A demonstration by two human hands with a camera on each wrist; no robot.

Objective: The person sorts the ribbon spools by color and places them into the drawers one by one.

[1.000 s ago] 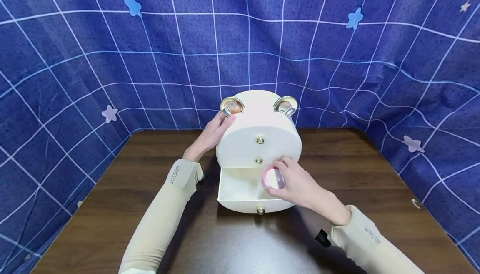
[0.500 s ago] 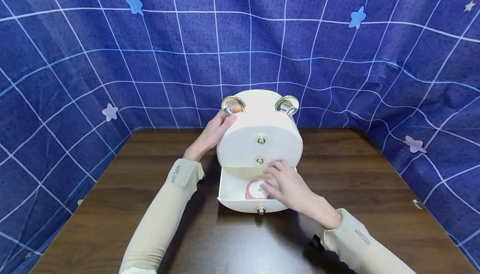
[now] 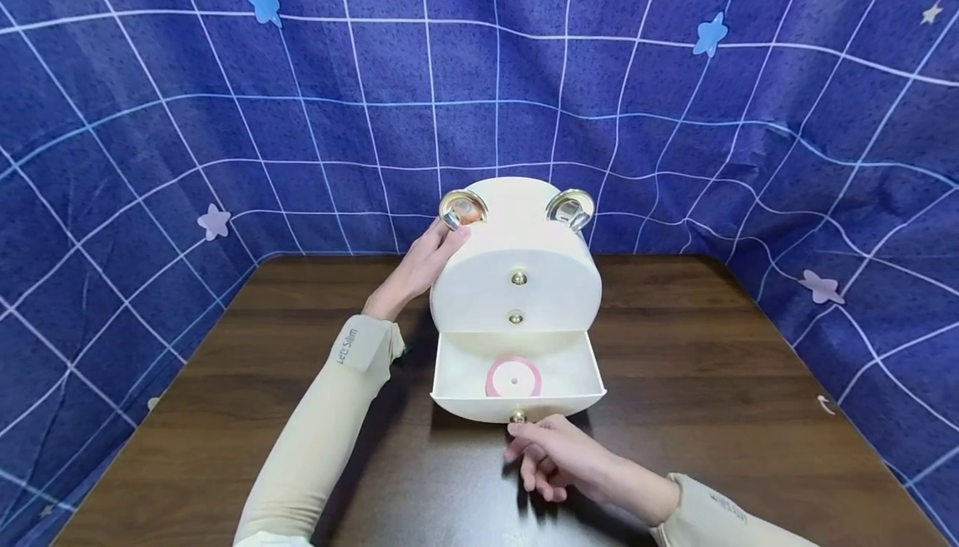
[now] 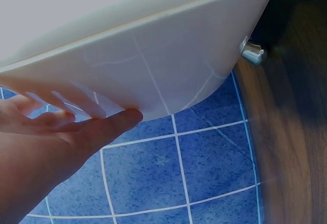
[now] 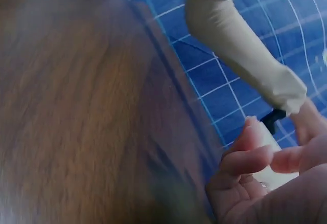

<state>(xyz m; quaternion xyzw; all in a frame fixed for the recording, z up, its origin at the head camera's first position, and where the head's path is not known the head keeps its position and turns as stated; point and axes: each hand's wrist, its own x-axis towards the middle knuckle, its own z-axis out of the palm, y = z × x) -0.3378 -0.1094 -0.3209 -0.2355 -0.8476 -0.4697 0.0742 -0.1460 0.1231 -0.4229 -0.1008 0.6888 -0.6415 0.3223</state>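
Note:
A white rounded storage box with two shiny metallic ears stands on the table. Its bottom drawer is pulled out, and a pink-rimmed white disc lies flat inside, a small dot at its centre. My left hand rests against the box's left side below an ear; in the left wrist view its fingers lie along the smooth white wall. My right hand is in front of the drawer, thumb tip right at the round drawer knob, the other fingers loosely bent below and holding nothing.
Two upper drawers, with a top knob and a middle knob, are closed. The dark wooden table extends around the box. A blue cloth with grid lines and stars hangs behind and at both sides.
My right hand has set the pink-rimmed disc down in the drawer, let go, and come out toward me to the knob on the drawer front. The left hand stays on the box.

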